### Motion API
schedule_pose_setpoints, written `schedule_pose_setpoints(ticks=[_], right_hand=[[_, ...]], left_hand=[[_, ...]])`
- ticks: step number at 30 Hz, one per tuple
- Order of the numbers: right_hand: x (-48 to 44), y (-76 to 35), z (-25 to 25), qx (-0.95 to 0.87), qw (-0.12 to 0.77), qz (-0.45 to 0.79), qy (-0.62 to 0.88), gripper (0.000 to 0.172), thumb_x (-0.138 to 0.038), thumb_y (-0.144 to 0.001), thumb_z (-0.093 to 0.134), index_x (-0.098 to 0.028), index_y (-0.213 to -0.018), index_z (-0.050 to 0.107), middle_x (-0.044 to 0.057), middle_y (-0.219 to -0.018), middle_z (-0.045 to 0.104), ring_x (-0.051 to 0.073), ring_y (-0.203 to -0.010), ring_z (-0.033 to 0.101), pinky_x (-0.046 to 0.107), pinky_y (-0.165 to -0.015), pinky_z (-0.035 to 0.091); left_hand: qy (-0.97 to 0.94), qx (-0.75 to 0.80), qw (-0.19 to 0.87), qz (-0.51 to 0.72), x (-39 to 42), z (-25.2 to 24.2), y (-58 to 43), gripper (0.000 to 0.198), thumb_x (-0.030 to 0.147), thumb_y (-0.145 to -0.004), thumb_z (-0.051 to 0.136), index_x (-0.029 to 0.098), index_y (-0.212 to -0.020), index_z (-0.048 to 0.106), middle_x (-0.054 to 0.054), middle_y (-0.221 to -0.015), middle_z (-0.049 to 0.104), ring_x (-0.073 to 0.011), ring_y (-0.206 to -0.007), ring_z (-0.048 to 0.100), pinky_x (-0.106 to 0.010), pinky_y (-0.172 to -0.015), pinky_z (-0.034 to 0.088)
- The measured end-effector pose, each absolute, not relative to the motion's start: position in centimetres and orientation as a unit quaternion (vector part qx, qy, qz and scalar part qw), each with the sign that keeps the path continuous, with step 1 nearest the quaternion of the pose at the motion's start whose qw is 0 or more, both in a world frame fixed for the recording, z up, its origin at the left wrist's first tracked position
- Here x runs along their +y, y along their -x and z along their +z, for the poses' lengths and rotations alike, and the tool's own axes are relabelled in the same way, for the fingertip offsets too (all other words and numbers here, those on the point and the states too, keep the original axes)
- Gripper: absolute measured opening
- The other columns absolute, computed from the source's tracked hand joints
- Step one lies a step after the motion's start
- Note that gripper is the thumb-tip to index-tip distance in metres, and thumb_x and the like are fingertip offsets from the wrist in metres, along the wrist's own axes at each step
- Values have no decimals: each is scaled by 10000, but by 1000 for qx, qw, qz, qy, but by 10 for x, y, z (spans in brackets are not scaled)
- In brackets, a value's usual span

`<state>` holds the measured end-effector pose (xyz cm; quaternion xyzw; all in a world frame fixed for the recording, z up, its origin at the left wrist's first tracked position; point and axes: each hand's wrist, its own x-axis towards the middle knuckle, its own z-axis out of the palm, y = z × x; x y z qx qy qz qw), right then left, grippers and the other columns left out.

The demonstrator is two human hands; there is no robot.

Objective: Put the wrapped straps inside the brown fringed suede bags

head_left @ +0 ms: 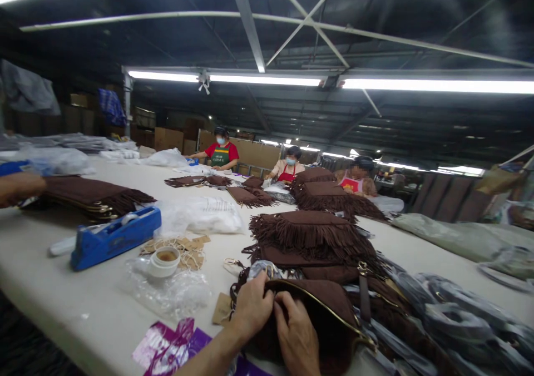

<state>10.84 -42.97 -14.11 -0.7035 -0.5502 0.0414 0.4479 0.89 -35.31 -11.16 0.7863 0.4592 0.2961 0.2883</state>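
Observation:
A dark brown bag (329, 301) lies at the table's front edge, its gold zipper open and its mouth facing me. My left hand (252, 306) pinches the bag's upper left rim. Right beside it, my right hand (295, 331) reaches into the opening, its fingers curled close to the left hand's fingertips; what they grip, if anything, is hidden. A brown paper tag (222, 309) sits left of the bag. Behind it rises a stack of fringed brown bags (308, 228). Plastic-wrapped straps (454, 320) spread out on the right.
A blue tape dispenser (117, 237), a small white jar (164, 262), clear plastic and purple wrappers (173, 345) lie to the left. Another person's hand (20, 189) is beside stacked bags (87, 195) at far left. Several people work across the white table (37, 270).

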Motion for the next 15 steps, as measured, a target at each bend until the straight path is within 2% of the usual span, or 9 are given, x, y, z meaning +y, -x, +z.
schedule_pose_setpoints(ticks=[2, 5, 8, 10, 13, 15], right_hand=[[-429, -111, -145, -555, 435, 26, 709, 261, -409, -881, 400, -263, -861, 615, 88, -865, 633, 278, -771, 633, 350, -669, 429], [-427, -112, -147, -566, 463, 42, 680, 247, -387, -889, 404, -251, -834, 603, 90, -879, 646, 274, -816, 636, 351, -721, 442], [-426, -113, -146, -562, 508, 75, 648, 228, -405, -886, 455, -246, -804, 596, 62, -829, 651, 253, -805, 629, 329, -764, 452], [-428, -117, -146, -559, 533, 106, 626, 239, -432, -883, 485, -238, -797, 593, 37, -793, 643, 234, -787, 618, 302, -766, 459], [-431, -123, -145, -563, 550, 138, 601, 271, -466, -886, 508, -226, -793, 591, 2, -745, 609, 195, -733, 592, 246, -706, 462], [-433, -124, -146, -576, 549, 142, 589, 288, -473, -887, 514, -220, -773, 589, -12, -700, 582, 174, -678, 571, 222, -658, 452]], left_hand=[[-794, 459, 276, 289, -355, -113, -10, 166, 123, -777, 479, 192, -891, 577, -82, -846, 663, -249, -853, 621, -311, -747, 381], [-796, 457, 271, 291, -357, -114, -11, 169, 117, -777, 464, 189, -888, 570, -89, -850, 660, -250, -854, 622, -318, -755, 390], [-799, 441, 277, 300, -357, -112, -10, 131, 126, -783, 463, 194, -842, 557, -66, -821, 652, -224, -832, 619, -302, -754, 405], [-786, 423, 316, 320, -352, -110, -6, 62, 193, -813, 482, 200, -814, 544, -36, -794, 646, -191, -798, 619, -266, -728, 427], [-719, 443, 398, 358, -334, -111, 9, 252, 392, -912, 358, 204, -845, 511, -6, -758, 621, -145, -657, 600, -219, -581, 442], [-683, 487, 416, 351, -318, -113, 21, 377, 459, -929, 251, 198, -817, 500, -1, -671, 591, -140, -523, 551, -219, -470, 406]])
